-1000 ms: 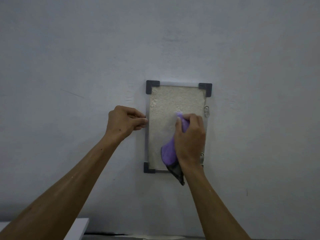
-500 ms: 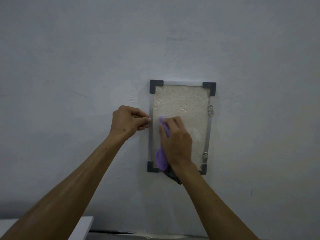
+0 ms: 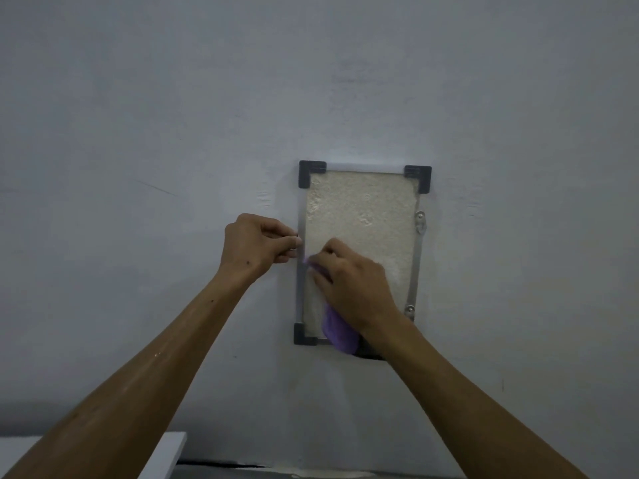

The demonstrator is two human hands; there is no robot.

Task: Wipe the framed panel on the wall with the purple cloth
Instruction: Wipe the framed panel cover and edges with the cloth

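Framed panel [image 3: 359,216], rough beige in a silver frame, hangs on the grey wall [image 3: 173,133]. Right hand [image 3: 356,288] presses the purple cloth [image 3: 339,331] low-left; left hand [image 3: 256,247] pinches the frame's left edge. Wiping looks midway; the upper part seems left.

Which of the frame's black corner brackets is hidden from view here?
The bottom-right one: the right hand and purple cloth cover it. The top-left bracket, top-right bracket and bottom-left bracket all show.
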